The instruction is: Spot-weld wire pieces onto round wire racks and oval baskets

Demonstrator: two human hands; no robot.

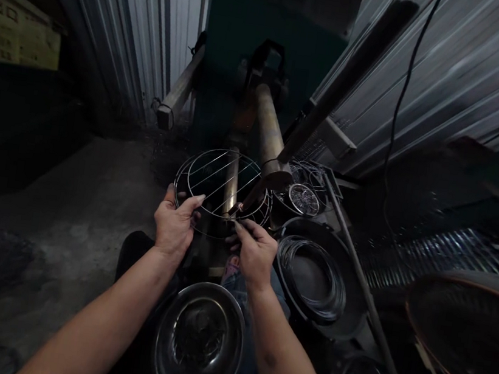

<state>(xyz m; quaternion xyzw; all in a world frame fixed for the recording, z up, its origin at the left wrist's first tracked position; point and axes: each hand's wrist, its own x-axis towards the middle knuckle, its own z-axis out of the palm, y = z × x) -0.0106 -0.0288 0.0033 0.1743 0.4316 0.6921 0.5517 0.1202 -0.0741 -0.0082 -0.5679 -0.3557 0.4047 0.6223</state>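
A round wire rack with straight cross wires is held up in front of a welding machine's copper arm. My left hand grips the rack's near left rim, fingers curled over the wire. My right hand pinches the rack's near right edge, just below the point where the machine's tip meets the wire.
A steel bowl sits close below my arms. To the right lie a dark pan with wire rings and a small pile of finished racks. A long rod slants across the right side. Corrugated metal walls stand behind; concrete floor left.
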